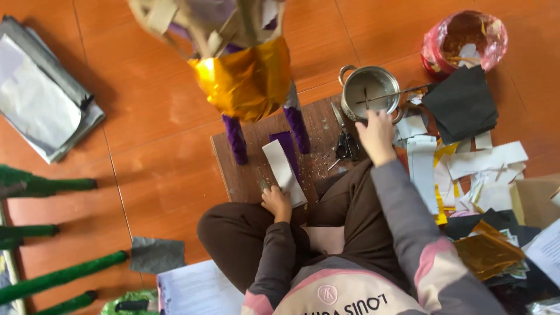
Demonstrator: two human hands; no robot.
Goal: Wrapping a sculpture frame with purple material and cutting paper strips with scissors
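Left hand [276,201] closed on near end of white paper strip [283,170] lying on brown board [245,169], right hand [376,134] extended to rim of steel pot [369,92], grip state not discernible, scissors [346,143] just left of it, gold-and-purple paper figure [248,81] standing at board's far edge.

Figure body wrapped in gold foil [248,81]; purple paper-wrapped legs [235,139]; white paper strip [283,170]; silver metal pot [370,91]; black paper sheets [462,104].

You sat on an orange-brown tiled floor [151,146] crossed by thin grout lines, lit evenly by soft daylight. A dark wooden board [251,169] lay before you; green-wrapped legs [52,280] stretched in at the left edge.
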